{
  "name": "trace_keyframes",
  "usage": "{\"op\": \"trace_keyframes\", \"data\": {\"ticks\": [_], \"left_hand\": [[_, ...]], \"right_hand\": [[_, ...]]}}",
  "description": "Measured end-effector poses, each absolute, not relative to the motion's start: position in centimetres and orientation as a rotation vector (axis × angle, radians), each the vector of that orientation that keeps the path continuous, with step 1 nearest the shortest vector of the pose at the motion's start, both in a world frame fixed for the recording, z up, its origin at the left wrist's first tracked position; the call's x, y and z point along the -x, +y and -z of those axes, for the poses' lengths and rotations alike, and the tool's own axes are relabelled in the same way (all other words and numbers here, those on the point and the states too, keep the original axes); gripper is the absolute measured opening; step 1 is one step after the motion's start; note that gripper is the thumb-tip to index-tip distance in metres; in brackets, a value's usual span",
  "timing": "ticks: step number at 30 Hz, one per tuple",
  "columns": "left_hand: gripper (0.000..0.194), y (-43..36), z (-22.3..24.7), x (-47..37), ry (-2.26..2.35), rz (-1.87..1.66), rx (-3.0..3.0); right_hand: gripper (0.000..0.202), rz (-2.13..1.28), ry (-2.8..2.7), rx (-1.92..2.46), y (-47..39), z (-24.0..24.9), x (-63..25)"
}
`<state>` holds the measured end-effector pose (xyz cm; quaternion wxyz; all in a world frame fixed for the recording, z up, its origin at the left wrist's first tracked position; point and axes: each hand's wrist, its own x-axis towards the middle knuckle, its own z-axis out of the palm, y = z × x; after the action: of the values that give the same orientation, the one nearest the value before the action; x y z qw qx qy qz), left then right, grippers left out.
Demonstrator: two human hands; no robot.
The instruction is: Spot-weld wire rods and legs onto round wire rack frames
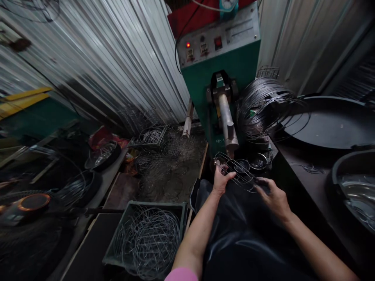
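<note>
A small frame of thin bent wire [238, 171] is held just below the metal arm [227, 121] of a green machine [193, 86]. My left hand [222, 179] pinches the frame's left end, with the thumb stretched along the wires. At the frame's right end is my right hand [272, 195], its fingers closed on the wire and slightly blurred. The upper left part of the frame lies close to the tip of the metal arm; whether they touch is hard to tell.
A green crate [185, 218] of round wire pieces stands at the lower left. Coiled wire [263, 105] sits right of the machine. Black round trays [336, 169] are at the right. Tangled wire pieces [164, 156] lie on the floor.
</note>
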<state>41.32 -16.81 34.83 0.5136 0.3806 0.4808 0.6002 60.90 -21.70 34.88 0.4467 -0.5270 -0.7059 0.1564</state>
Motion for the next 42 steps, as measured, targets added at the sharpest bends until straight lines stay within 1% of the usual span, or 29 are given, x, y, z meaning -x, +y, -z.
{"op": "trace_keyframes", "data": {"ticks": [3, 6, 9, 14, 17, 24, 31, 36, 42], "left_hand": [[0.077, -17.1, -34.7, -41.6, 1.206, -1.425, -0.909], [0.074, -17.1, -34.7, -41.9, 1.248, -1.414, -0.909], [0.071, -17.0, -34.8, -42.0, 1.223, -1.429, -0.909], [0.071, -16.7, -35.0, -41.8, 1.169, -1.444, -0.947], [0.069, -16.5, -34.9, -41.7, 1.175, -1.432, -0.981], [0.059, -15.8, -34.9, -41.7, 1.200, -1.420, -0.927], [0.066, -15.8, -35.1, -41.5, 1.227, -1.405, -0.922], [0.051, -16.0, -35.0, -41.2, 1.157, -1.412, -0.879], [0.045, -15.2, -35.3, -40.0, 1.082, -1.373, -0.559]], "right_hand": [[0.026, -0.255, -1.798, 1.273, -21.6, -34.2, -61.2], [0.027, -0.212, -1.815, 1.223, -21.6, -33.8, -61.5], [0.027, -0.289, -1.790, 1.194, -22.0, -34.0, -61.4], [0.018, -0.486, -1.732, 1.123, -21.9, -34.4, -61.2], [0.018, -0.561, -1.744, 1.099, -21.3, -34.1, -61.5], [0.020, -0.599, -1.756, 1.135, -20.2, -34.3, -61.7], [0.022, -0.633, -1.759, 1.097, -19.9, -34.1, -61.6], [0.022, -0.663, -1.781, 1.117, -20.2, -34.6, -61.5], [0.021, -0.567, -1.891, 1.115, -17.9, -37.8, -59.2]]}}
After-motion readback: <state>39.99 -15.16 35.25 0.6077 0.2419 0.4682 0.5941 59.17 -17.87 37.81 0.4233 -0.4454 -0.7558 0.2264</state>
